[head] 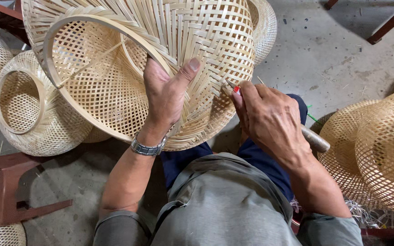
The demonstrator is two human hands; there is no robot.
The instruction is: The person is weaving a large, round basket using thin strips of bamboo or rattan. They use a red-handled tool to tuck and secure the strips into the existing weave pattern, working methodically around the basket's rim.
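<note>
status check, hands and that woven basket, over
Left hand grips the woven basket by its rim. Right hand holds a wooden-handled tool, tip at the weave. Nothing in the way; more baskets lie alongside.

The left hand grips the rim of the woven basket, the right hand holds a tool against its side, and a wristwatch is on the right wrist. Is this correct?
Not quite: the head view shows the wristwatch on the left wrist. The left hand does grip the woven basket at its rim, and the right hand holds the tool against its side.
</note>
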